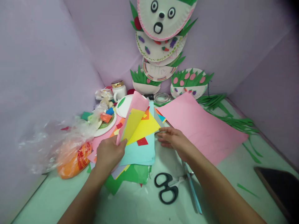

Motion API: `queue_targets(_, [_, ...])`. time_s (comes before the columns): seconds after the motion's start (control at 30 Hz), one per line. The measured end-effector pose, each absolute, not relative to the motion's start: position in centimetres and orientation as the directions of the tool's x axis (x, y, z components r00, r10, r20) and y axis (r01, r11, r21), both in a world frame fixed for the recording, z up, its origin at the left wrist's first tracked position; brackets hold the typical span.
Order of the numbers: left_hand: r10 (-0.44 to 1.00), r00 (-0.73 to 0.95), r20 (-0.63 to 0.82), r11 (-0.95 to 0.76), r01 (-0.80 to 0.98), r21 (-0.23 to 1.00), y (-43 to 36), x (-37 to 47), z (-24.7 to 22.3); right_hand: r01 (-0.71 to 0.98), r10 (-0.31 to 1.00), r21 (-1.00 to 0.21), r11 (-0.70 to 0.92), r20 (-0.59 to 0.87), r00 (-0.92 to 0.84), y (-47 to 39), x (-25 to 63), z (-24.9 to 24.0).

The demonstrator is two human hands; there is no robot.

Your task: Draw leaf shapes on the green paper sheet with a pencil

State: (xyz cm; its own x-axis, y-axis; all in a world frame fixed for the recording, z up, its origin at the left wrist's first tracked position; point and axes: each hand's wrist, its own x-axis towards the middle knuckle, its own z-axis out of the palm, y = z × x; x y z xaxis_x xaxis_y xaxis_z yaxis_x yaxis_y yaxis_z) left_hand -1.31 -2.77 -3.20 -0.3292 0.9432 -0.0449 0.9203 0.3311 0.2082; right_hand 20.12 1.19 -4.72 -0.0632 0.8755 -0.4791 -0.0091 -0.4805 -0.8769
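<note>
My left hand (111, 154) is closed on the lower edge of a pink paper (139, 101), which is folded back with yellow showing on its near face. A bright yellow sheet (146, 129) lies just right of it, over light blue sheets (137, 155) and small red scraps (142, 141). By the yellow sheet's right corner is my right hand (171, 138), fingers stretched out and a little apart. Whether its fingertips touch that corner is hard to tell. Black-handled scissors (168, 188) lie below it, their blades partly hidden by a pale blue pen-like stick (195, 194) and my forearm.
A large pink sheet (198, 127) and green paper strips (229, 119) lie on the right, with a dark flat object (277, 189) nearer. Decorated paper plates (161, 49) stand at the back wall. Left are an orange packet (74, 160), clear plastic (56, 140) and a white jar (119, 92).
</note>
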Motion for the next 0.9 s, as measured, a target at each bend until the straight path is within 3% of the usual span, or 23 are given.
queue_targets(0.27, [0.952,-0.298,-0.064,0.304,0.910,0.282,-3.1,-0.9,-3.0,0.178,0.821,-0.829,-0.530,-0.555,-0.138,0.4,20.0,-4.4])
queue_targets(0.47, [0.952,-0.300,-0.055,0.303,0.911,0.279,-3.0,-1.0,-3.1,0.481,0.938,-0.831,-0.279,-0.344,-0.051,0.4,19.2,-5.2])
queue_targets(0.67, [0.957,-0.284,-0.055,0.288,0.920,0.264,-2.9,-1.1,-3.3,0.765,0.968,-0.624,-0.159,-0.252,-0.005,-0.4,14.2,-4.8])
queue_targets(0.8, [0.959,-0.279,-0.052,0.283,0.926,0.251,-3.0,-1.1,-3.4,0.806,0.963,-0.567,-0.171,-0.267,0.017,0.1,12.5,-5.1])
queue_targets(0.9, [0.958,-0.280,-0.053,0.284,0.925,0.251,-3.0,-1.1,-3.3,0.768,0.943,-0.601,-0.221,-0.333,0.011,0.7,13.7,-5.6])
